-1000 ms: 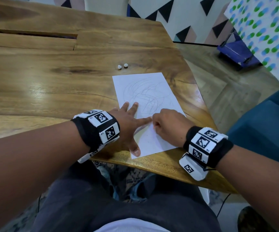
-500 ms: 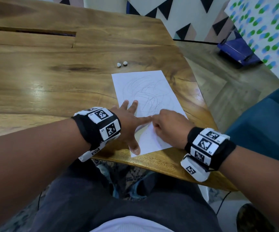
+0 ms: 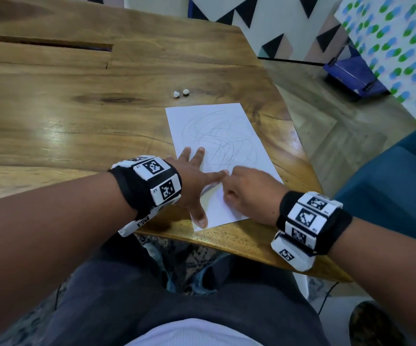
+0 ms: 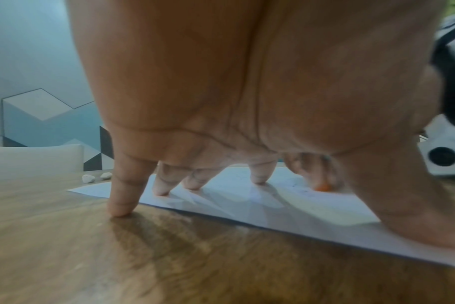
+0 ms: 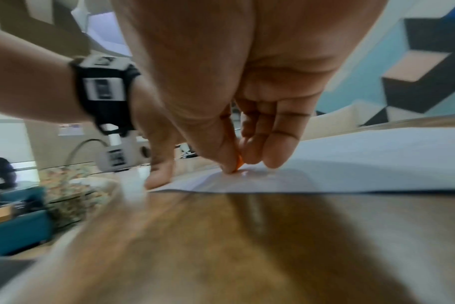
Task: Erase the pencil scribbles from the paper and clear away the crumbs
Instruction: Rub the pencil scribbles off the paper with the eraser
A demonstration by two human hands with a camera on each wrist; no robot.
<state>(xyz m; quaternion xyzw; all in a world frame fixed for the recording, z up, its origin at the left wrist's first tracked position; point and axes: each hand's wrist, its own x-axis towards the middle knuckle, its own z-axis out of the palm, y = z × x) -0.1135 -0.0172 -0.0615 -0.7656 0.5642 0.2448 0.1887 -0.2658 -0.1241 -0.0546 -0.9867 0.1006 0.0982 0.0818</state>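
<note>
The left hand point(image 3: 192, 181) lies spread, fingers straight and apart. Its fingertips point(image 4: 161, 190) and thumb press on the paper point(image 3: 229, 176), except the little finger, which touches the bare worktop point(image 3: 77, 126) just beside the sheet's left edge. The right hand point(image 3: 249, 196) is curled, thumb and fingers closed together on a small orange eraser point(image 5: 239, 162). Only the eraser's lower tip shows between the fingers; it meets the paper at the sheet's near portion. The index fingertip of the left hand lies touching or just beside the right hand's knuckles.

The paper is a thin white rectangular sheet, flat on the worktop near its front edge and turned slightly clockwise. Faint grey pencil scribbles point(image 3: 222, 136), looping and overlapping, cover its far and middle portions. The sheet wrinkles slightly where the eraser presses. Crumbs cannot be made out on the sheet.

The worktop is glossy wood with strong grain and a dark knot, and a long slot runs across its far left part. Two small white rounded pebble-like lumps point(image 3: 180, 93) sit side by side beyond the paper's far left corner, apart from it.

Both wrists carry black bands point(image 3: 309, 221) with white blocks printed with square black markers.
</note>
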